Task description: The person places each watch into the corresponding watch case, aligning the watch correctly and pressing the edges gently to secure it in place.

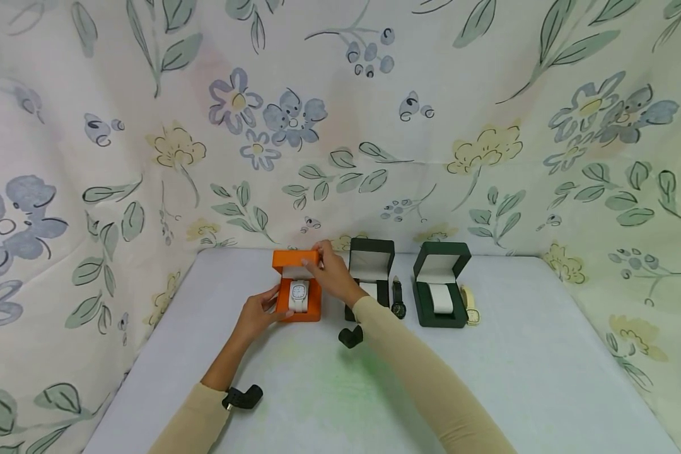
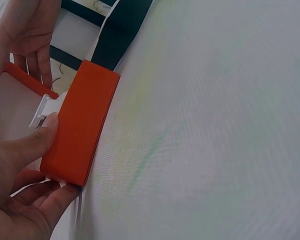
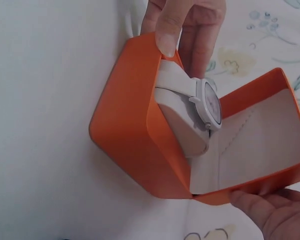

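1. A pale, white-grey table (image 1: 522, 378) fills the near part of the scene; a faint green stain marks its middle.
2. A floral cloth (image 1: 340, 126), cream with blue and yellow flowers and green leaves, hangs behind the table and wraps round both its left and right sides.
3. An orange watch box (image 1: 298, 287) stands open at the far left of the table, with a white watch (image 1: 298, 294) on its cushion.
4. The left hand (image 1: 256, 313) holds the box's base, thumb curled over the near edge, fingers beneath.
5. The right hand (image 1: 331, 270) grips the raised lid's rim, fingers curled over it.
6. To the right stand two dark green boxes (image 1: 439, 284), both open; a black watch (image 1: 398, 299) lies between them, and a cream watch (image 1: 470, 306) lies just right of the farthest-right one.
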Motion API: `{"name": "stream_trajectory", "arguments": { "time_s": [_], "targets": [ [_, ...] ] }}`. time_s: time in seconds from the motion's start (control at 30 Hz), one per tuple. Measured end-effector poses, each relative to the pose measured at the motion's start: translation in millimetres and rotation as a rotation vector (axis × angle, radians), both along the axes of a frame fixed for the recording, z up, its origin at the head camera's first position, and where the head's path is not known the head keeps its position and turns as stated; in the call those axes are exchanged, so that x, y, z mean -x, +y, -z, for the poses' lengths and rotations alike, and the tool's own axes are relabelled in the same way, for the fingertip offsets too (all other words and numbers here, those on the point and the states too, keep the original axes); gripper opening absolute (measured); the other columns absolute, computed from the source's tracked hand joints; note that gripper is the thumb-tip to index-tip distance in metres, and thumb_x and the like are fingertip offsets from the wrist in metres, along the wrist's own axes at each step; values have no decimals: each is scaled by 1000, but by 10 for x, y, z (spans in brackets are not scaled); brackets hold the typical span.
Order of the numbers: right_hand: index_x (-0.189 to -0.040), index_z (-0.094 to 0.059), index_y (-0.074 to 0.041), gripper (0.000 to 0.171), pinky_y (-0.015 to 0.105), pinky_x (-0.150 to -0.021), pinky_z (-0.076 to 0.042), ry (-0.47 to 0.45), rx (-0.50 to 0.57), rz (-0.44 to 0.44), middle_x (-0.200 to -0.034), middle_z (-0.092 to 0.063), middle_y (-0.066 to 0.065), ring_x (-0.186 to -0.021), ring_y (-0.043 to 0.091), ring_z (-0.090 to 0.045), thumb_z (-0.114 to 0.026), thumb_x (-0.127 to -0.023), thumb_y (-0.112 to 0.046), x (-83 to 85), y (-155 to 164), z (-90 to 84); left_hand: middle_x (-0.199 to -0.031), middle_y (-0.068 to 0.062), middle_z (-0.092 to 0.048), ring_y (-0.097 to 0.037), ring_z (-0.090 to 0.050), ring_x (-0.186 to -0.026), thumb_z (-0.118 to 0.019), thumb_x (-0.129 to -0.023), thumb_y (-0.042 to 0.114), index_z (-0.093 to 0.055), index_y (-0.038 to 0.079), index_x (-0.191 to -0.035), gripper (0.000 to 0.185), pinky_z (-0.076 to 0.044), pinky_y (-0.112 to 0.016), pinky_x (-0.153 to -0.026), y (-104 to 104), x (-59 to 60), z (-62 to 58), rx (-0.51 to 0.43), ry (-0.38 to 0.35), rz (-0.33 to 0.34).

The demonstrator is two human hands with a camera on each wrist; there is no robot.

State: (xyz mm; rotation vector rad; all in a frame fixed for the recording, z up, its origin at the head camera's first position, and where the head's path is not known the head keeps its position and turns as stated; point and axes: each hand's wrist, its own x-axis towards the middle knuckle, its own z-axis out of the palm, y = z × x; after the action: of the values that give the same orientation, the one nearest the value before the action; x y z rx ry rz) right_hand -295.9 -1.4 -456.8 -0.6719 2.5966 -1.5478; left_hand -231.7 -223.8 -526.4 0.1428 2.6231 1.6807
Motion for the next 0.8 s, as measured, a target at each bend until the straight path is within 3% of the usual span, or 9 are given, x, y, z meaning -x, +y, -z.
{"name": "stream_trajectory", "arguments": {
  "time_s": [0.13, 0.23, 0.47, 0.6, 0.8],
  "targets": [
    [-129, -38, -16, 39, 29, -73, -46, 7, -19, 2, -107, -55, 9, -92, 22, -52, -59, -104, -37, -9, 5, 2, -153, -18, -45, -39, -53, -133, -85, -85, 19, -45, 1, -151, 79, -49, -46, -103, -5, 15, 17, -7, 0, 5],
    [-128, -39, -15, 39, 29, -72, -45, 14, -26, -4, -105, -54, 8, -92, 22, -52, -60, -103, -36, -19, 9, 4, -153, -19, -45, -38, -53, -132, -85, -85, 20, -44, 2, -151, 80, -49, -45, -103, -10, 22, 30, -4, -4, 4],
    [-148, -47, -14, 53, 36, -96, -53, 14, -50, -9, -130, -60, 6, -107, 21, -55, -61, -103, -38, -22, 8, 55, -153, -18, -45, -37, -51, -134, -85, -84, 20, -45, 0, -151, 80, -48, -42, -104, -12, 7, 47, -23, -14, 4],
    [-145, -53, -10, 50, 39, -105, -51, 37, -41, -19, -135, -60, 5, -116, 20, -56, -61, -103, -35, -29, 13, 69, -153, -19, -45, -37, -51, -134, -85, -85, 21, -44, 1, -151, 80, -48, -43, -105, -3, 1, 38, -17, -19, -1],
    [-142, -55, -11, 46, 39, -106, -49, 65, -18, -20, -138, -59, 3, -119, 18, -56, -63, -102, -33, -62, 24, 84, -153, -19, -45, -38, -51, -134, -85, -85, 19, -44, -1, -151, 80, -48, -43, -104, 7, -7, 4, -28, -9, -1]
  ]
}}
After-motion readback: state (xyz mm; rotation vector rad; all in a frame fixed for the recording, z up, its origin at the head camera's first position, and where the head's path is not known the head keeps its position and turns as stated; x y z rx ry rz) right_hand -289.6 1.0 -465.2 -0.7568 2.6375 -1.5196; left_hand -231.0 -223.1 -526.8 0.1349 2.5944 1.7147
